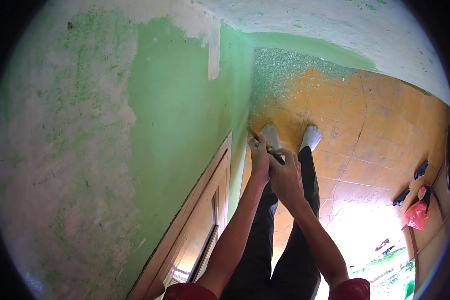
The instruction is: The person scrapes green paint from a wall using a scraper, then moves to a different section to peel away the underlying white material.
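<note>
In front of my legs, both hands are together on a slim dark scraper-like tool (277, 157). My left hand (259, 157) is closed around its front part, and the narrow tip sticks out past the fingers toward the green wall (185, 100). Behind it, my right hand (286, 175) grips the rear end, fingers curled, close against the left. The hands partly hide the tool's middle. Large pale, bare patches (65, 125) show where the wall's green paint is gone.
Green paint flakes (285, 75) cover the orange tiled floor (380, 125) in the corner. My feet in light socks (311, 137) stand near the wall. A wooden frame (185, 220) is at lower left. A red plastic bag (417, 215) and dark items lie at right, near bright light.
</note>
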{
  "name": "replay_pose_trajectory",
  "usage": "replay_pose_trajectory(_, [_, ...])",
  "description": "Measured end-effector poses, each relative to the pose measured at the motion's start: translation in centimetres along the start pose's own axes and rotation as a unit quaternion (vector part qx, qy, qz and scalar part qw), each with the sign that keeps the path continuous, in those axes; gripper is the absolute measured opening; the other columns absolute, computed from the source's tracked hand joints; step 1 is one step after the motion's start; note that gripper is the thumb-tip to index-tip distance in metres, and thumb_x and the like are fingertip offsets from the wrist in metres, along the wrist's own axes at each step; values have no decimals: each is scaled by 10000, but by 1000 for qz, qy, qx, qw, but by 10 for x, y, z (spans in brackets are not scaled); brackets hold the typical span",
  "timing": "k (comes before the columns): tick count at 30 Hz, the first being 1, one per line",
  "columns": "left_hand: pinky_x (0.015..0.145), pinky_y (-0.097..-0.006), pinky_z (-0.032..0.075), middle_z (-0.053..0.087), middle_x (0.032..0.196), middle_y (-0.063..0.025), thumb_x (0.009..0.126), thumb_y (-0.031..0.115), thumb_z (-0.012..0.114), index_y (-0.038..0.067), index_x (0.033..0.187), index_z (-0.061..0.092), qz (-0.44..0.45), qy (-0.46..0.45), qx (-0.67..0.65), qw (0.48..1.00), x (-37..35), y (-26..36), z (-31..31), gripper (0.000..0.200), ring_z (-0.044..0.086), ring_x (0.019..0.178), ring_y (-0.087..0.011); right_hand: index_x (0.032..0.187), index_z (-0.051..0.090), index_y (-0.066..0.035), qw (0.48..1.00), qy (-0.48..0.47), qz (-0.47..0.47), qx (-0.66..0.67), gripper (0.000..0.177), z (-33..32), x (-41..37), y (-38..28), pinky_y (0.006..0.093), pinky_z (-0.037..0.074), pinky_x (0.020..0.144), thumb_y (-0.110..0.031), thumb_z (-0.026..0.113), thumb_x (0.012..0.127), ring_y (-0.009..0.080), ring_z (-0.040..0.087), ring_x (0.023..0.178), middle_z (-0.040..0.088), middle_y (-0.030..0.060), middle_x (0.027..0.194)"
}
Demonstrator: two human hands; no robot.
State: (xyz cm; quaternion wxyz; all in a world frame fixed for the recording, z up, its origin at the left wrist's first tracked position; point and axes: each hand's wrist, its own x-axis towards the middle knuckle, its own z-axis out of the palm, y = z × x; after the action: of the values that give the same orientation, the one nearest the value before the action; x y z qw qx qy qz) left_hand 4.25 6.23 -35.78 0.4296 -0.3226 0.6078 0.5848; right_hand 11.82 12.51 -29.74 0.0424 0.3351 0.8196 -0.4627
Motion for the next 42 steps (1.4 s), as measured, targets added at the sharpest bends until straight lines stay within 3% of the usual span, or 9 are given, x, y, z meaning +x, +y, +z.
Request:
replay_pose_trajectory(9, [649,-307,439,444,833,-9,957,482,545,91,1047,410,-23,66,9,998,-1,5,-3,423,451,683,-119,1031,710,-34,992,10,74,104,233,13,8,5,383,483,796,-85,671,807,294,634,873,646,138,908])
replay_pose_trajectory(13, [640,-320,424,395,684,-12,918,610,509,127,825,424,-2,65,-121,990,19,29,-8,499,436,622,-140,951,721,-1,955,118,98,253,183,4,28,-5,352,490,663,-106,694,804,252,660,745,675,148,827])
replay_pose_trajectory(17, [578,-286,413,394,641,-4,896,627,530,153,782,397,1,71,15,997,9,32,-19,504,452,585,-136,967,721,2,936,124,128,304,236,-22,121,-22,326,501,703,-186,693,828,206,673,752,692,126,827])
replay_pose_trajectory(22, [530,-280,406,390,650,22,894,591,555,135,834,388,-45,74,142,986,2,-6,-43,490,429,547,-101,895,723,16,929,164,-7,333,215,-29,248,-76,335,511,612,-172,666,806,240,656,592,695,171,726])
replay_pose_trajectory(26, [491,-267,384,378,655,13,919,542,556,107,848,396,-38,57,167,984,1,-16,-43,469,417,535,-95,859,724,4,941,162,-15,295,161,-14,213,-85,339,518,623,-124,644,801,276,644,584,680,178,700])
replay_pose_trajectory(29, [476,-252,372,388,651,16,924,523,560,96,861,410,-34,63,165,984,-1,-13,-37,457,412,523,-89,1002,738,-26,950,79,-102,285,243,-4,187,-64,292,521,646,-183,670,830,130,646,677,733,132,846])
replay_pose_trajectory(33, [506,-253,369,379,656,32,920,513,568,119,883,400,-42,60,194,978,-5,-8,-38,431,403,536,-78,929,739,-7,948,89,-23,305,210,-29,217,-65,289,508,618,-169,651,827,125,642,602,694,109,675])
replay_pose_trajectory(37, [527,-247,364,368,655,52,919,476,583,151,900,385,-57,60,197,977,-3,-2,-43,381,403,547,-72,942,726,-14,939,195,-108,262,209,-13,236,-83,329,517,637,-152,649,805,216,679,666,695,142,754])
replay_pose_trajectory(42, [452,-231,337,377,625,55,937,398,573,143,850,398,-66,49,148,986,-2,4,-54,321,393,487,-58,940,705,16,949,52,-96,295,188,-11,184,-60,337,539,692,-73,671,777,270,692,726,690,163,796])
